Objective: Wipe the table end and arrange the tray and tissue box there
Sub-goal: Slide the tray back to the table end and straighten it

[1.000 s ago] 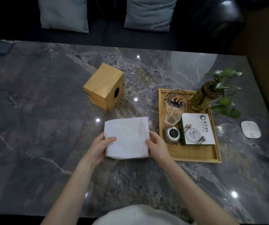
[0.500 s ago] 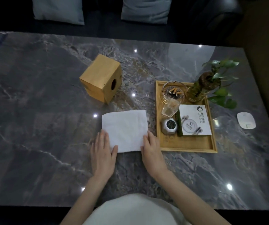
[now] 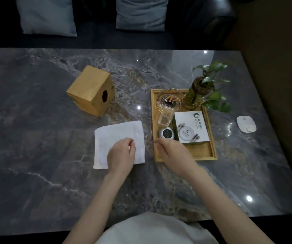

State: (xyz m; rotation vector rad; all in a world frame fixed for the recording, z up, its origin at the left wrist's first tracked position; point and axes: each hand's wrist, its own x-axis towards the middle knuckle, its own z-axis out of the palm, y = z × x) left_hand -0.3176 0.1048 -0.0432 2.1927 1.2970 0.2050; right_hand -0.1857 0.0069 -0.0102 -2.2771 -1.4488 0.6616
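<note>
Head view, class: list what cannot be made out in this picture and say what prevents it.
- Tissue box: contents hidden; its round hole is dark.
- White box in the tray: printing too small to read.
- Cloth: near part covered by the left hand.
- Right hand: fingertips blurred; contact with the tray unclear.

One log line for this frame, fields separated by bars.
left hand over cloth, fingers curled | right hand over tray near edge | tissue box on its side | wiping not started

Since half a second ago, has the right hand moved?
Yes. The right hand left the white folded cloth and shifted right, now over the wooden tray's near-left corner.
</note>
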